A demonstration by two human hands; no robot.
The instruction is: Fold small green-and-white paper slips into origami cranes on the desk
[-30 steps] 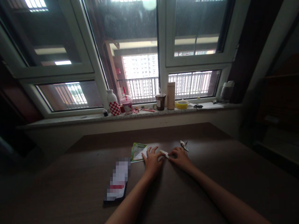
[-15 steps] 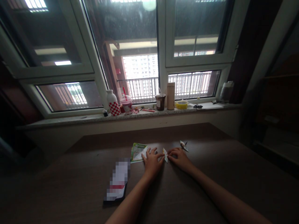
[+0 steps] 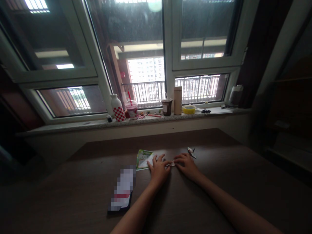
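Between my two hands is a small piece of folded paper, pale on the side that shows. My left hand pinches its left end between thumb and forefinger, with the other fingers spread. At the opposite end, the fingertips of my right hand close on the paper. Just beyond the right hand lies a small folded paper figure with pointed ends. Green and white printed sheets lie beside my left fingers, partly hidden by them.
A phone with a blurred-out screen lies left of my left forearm on the brown table. Along the windowsill stand a checked bottle, a pink drink cup, a brown cup, a tan flask, yellow tape and scissors.
The paper between my hands has turned: its tall, pointed shape now shows as a low, pale one. Both hands stay nearly in place.
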